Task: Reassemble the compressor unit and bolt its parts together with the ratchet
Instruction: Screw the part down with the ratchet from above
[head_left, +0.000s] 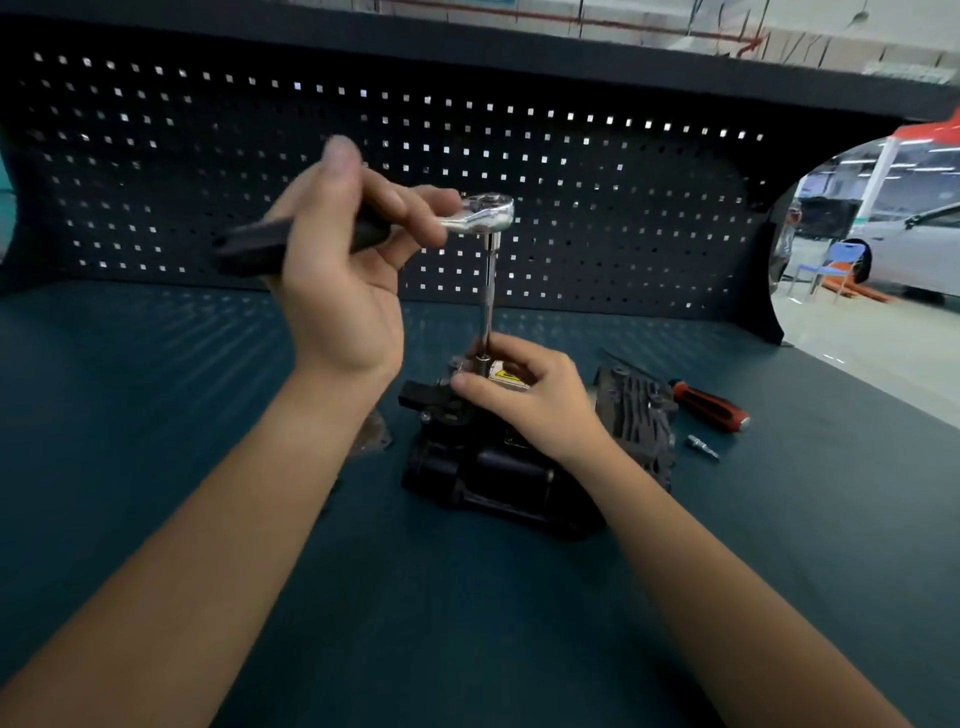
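Tall bar (488, 296) on the ratchet (483, 214): the tip may slip from its seat.
My left hand (337, 291) curls round the ratchet handle; my right hand (524, 395) pinches the bar's foot on top of the compressor (483, 473), mid-bench (156, 415). If I swing off-axis, I judge the bar tilts and skips off.

Dark teal surface (156, 415), black compressor (483, 467) at centre, finned cover (636, 410) just right of it, red-black screwdriver (709, 408) and small metal bit (702, 447) further right
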